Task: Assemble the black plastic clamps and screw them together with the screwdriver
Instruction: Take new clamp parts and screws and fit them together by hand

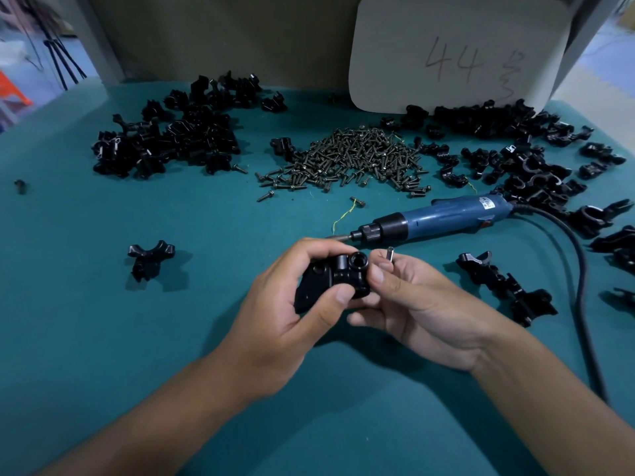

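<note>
Teal table (clamp pieces, screws, screwdriver)

Two hands at centre. One clamp gripped in the left hand, one screw pinched in the right hand. One electric screwdriver just beyond the fingers. One screw heap farther beyond. Three clamp piles: beyond-left, beyond-right, right. One lone clamp piece left.

A pale card at the far right bears handwritten "44"; the screwdriver's label is unreadable.
</note>
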Demonstrator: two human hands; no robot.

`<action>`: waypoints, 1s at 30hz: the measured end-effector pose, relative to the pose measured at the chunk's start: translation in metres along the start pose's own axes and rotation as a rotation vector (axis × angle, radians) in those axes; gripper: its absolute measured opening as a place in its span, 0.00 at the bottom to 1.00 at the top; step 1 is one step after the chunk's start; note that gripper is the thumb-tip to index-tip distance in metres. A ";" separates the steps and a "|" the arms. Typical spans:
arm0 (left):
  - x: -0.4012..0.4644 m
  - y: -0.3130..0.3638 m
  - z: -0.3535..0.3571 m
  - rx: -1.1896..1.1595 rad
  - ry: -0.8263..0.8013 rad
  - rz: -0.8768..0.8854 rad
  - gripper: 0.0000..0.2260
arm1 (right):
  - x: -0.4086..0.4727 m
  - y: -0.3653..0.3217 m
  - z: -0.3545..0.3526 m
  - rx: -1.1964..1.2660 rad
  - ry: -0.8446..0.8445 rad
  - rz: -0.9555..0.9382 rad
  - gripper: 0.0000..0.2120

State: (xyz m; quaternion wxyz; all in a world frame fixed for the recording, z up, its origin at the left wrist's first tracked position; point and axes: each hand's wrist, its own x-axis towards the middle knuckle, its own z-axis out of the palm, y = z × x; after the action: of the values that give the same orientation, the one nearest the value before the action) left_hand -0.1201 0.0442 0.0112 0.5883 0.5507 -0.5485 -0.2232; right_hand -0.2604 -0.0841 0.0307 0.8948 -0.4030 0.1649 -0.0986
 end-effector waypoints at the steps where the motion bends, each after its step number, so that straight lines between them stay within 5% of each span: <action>1: 0.000 0.001 0.000 -0.007 -0.003 0.002 0.12 | 0.000 0.000 -0.001 -0.006 -0.004 0.002 0.47; 14: 0.000 0.001 0.002 0.007 0.043 0.000 0.12 | 0.000 0.001 -0.003 -0.019 0.028 0.017 0.36; 19: 0.001 0.002 0.001 -0.023 -0.005 -0.017 0.14 | 0.000 0.000 -0.002 -0.043 0.036 0.006 0.43; 30: 0.002 0.003 0.000 0.029 -0.045 -0.025 0.13 | -0.001 0.000 -0.003 -0.044 0.058 -0.011 0.31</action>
State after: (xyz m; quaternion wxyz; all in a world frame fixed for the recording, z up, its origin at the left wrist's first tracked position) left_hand -0.1202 0.0436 0.0150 0.5648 0.5609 -0.5577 -0.2351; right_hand -0.2626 -0.0857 0.0293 0.8801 -0.4204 0.1904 -0.1117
